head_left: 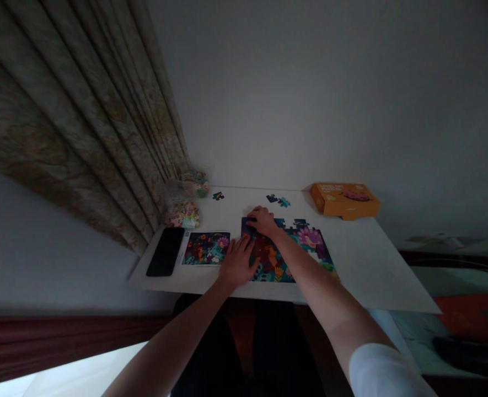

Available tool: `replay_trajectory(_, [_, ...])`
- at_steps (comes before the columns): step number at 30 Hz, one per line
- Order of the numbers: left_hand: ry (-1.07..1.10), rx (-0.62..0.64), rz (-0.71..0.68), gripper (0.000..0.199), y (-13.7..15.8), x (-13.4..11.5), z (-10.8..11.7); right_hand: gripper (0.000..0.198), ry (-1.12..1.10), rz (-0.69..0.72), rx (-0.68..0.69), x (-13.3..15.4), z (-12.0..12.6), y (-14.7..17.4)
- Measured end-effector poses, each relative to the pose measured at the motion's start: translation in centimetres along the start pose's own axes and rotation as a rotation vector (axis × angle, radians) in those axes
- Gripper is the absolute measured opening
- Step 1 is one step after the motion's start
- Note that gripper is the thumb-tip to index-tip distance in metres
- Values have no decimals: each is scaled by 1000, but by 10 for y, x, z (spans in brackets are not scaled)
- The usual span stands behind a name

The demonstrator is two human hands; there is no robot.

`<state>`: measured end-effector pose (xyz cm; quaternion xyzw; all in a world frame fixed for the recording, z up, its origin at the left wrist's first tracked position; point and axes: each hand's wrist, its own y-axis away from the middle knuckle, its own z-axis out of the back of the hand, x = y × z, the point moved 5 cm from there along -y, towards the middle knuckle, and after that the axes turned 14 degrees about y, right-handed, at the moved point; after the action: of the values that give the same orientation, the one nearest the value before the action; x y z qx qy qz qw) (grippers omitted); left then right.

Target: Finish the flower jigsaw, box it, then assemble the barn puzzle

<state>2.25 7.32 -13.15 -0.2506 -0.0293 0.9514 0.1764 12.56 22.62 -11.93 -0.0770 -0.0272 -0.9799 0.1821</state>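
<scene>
A colourful jigsaw puzzle [271, 259], largely joined, lies on the white table, with a gap-toothed upper edge. My left hand [236, 262] rests flat on its left side, fingers spread, partly over the reference picture card [205, 248]. At the puzzle's top left corner, my right hand [263, 221] has its fingers bent and close together on a dark puzzle piece [247, 226], which they partly hide. Beyond the puzzle lie a loose dark piece [272, 198] and a turquoise piece [284, 202]. Another loose piece [218, 196] sits farther left.
A black phone [166, 252] lies at the table's left edge. Behind it stand clear bags of puzzle pieces [183, 214] by the curtain [115, 105]. An orange puzzle box [345, 199] sits at the back right against the wall. The white table [376, 264] extends right.
</scene>
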Motion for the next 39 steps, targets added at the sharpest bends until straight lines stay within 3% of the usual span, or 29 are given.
replay_trajectory(5, [-2,6,-2,53,-1,-1,2,38,-22,-44,-121,-1,2,22])
replay_trajectory(8, [1,3,-12,53,0,-1,4,37,-42,-115,-219,-16,6,41])
replay_trajectory(15, [2,12,-11,54,-1,2,2,31,33,-281,-327,-113,21,107])
replay_trajectory(20, [-59,53,-6,56,-15,3,6,38,-14,-333,-349,-168,11,152])
replay_trajectory(25, [-102,40,-2,64,-47,8,12,43,-7,-240,-376,-165,0,166])
replay_trajectory(30, [-137,86,96,66,-79,18,-1,44,71,-239,-337,-156,2,166])
replay_trajectory(39, [-201,157,164,67,-84,18,-9,42,29,-232,-364,-156,4,168])
